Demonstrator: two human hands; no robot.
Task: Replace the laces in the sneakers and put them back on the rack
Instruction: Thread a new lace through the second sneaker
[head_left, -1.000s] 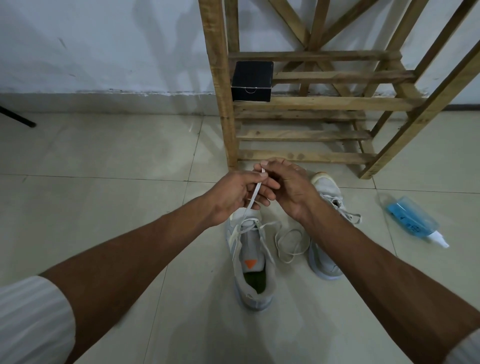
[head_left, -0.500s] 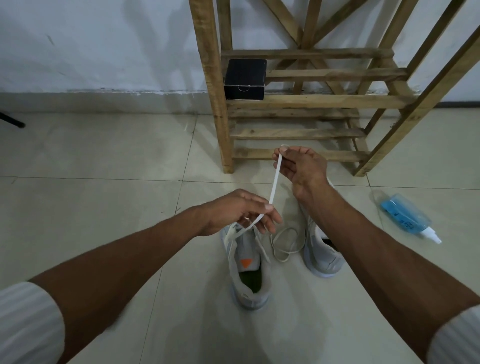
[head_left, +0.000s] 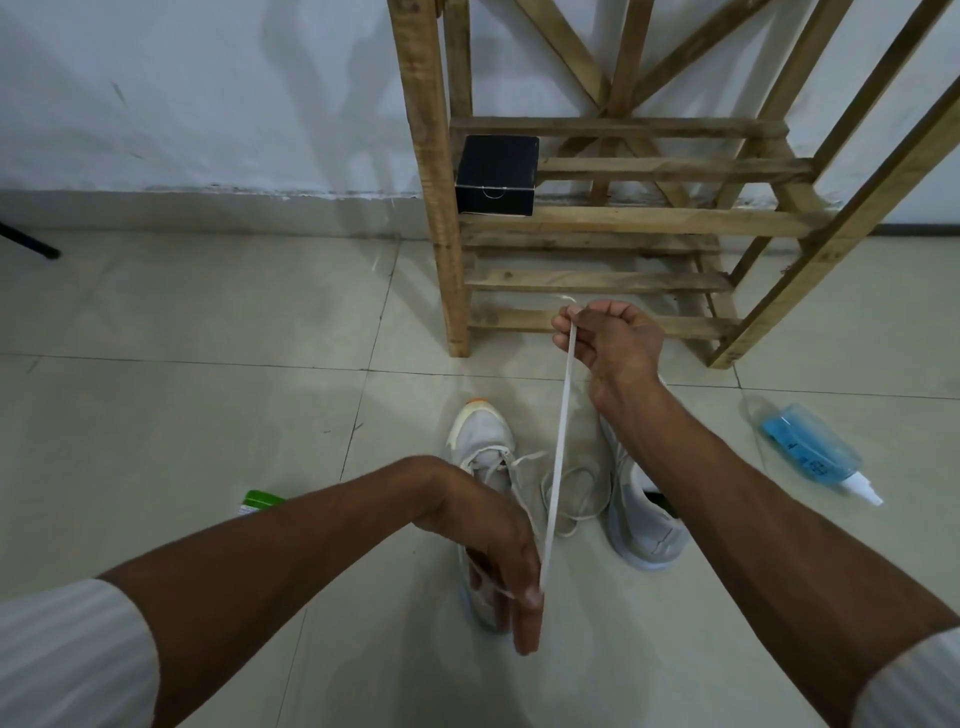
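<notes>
Lace (head_left: 558, 441) is running taut from right hand (head_left: 608, 343), fingertips pinching its upper end, down to left hand (head_left: 488, 545), close-pressed fingers gripping it above sneaker (head_left: 483, 436).

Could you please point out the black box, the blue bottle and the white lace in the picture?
black box (head_left: 496, 161), head view, its top face.
blue bottle (head_left: 808, 449), head view, its blue body.
white lace (head_left: 560, 426), head view, its taut middle stretch.
</notes>
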